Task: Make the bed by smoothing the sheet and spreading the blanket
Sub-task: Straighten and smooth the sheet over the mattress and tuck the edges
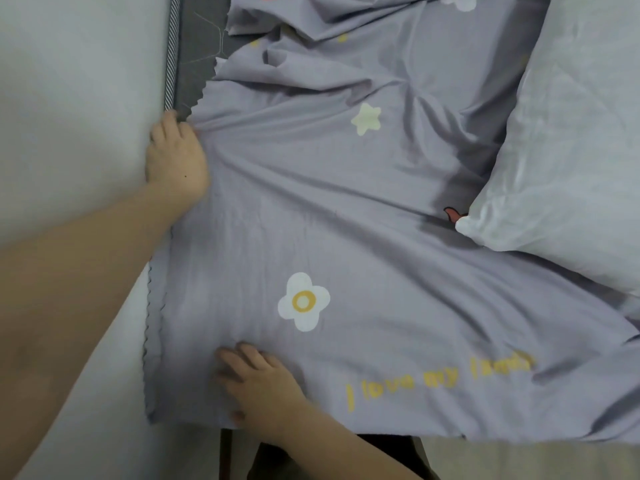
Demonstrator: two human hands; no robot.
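Note:
A lilac-grey sheet (346, 209) printed with flowers, a star and yellow lettering covers the bed, smooth near me and creased toward the far end. My left hand (175, 157) presses the sheet's zigzag-cut edge down along the wall side, fingers tucked against the mattress edge. My right hand (258, 384) lies flat on the sheet near the front corner, fingers spread. A pale, bulky blanket (568, 161) lies bunched at the right side of the bed.
A white wall (76, 98) runs along the bed's left side. Dark grey mattress fabric with striped piping (194, 57) shows uncovered at the far left. Below the sheet's front edge, dark bed frame parts (225, 452) and pale floor (519, 459) are visible.

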